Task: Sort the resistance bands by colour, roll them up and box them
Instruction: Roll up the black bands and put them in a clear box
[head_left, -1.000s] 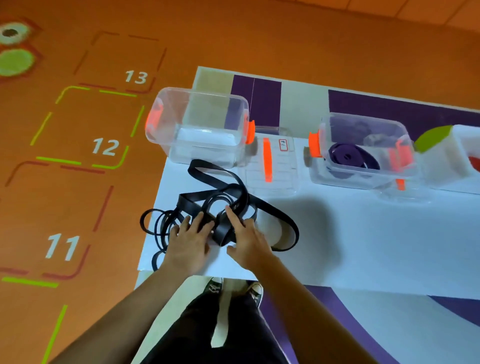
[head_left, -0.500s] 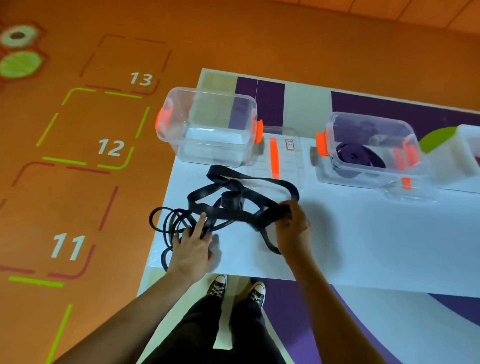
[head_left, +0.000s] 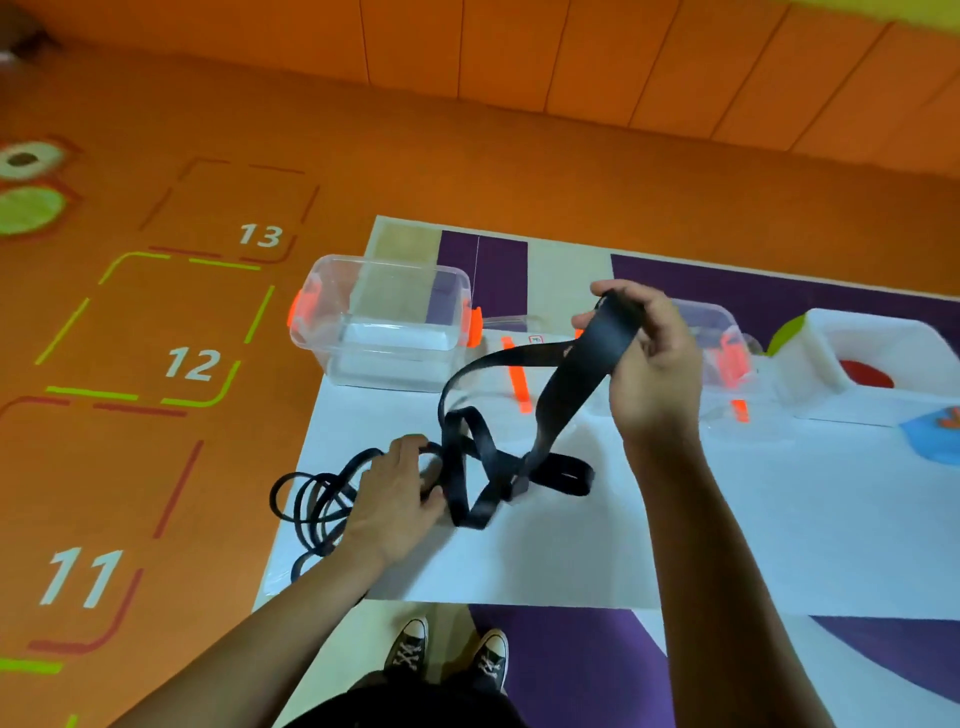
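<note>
Far left of the left hand, the orange floor (head_left: 156, 467) has a matte, carpet-like look and carries dashed rounded squares numbered 11, 12 and 13. Just left of that hand, thin black bands (head_left: 306, 512) lie in flat, overlapping oval loops, partly hanging past the edge of the smooth white sheet (head_left: 701, 519). The left hand (head_left: 395, 499) rests on them, fingers bent over the loops and holding them down against the sheet. Beyond it stands a clear plastic box (head_left: 384, 322), rectangular with rounded corners and orange latches, nothing visible inside. Between the 2 hands a wide black band (head_left: 571, 384), flat, rubbery and slightly glossy, rises in a twisted ribbon from a knot of coils on the sheet. A transparent lid (head_left: 514, 384) with an orange strip lies flat behind it. The right hand (head_left: 649, 358), raised, pinches the band's upper fold between thumb and curled fingers. Behind that hand a second clear box (head_left: 722, 332) is largely hidden. Right of it sits a white tub (head_left: 831, 353) with thick rounded walls.
</note>
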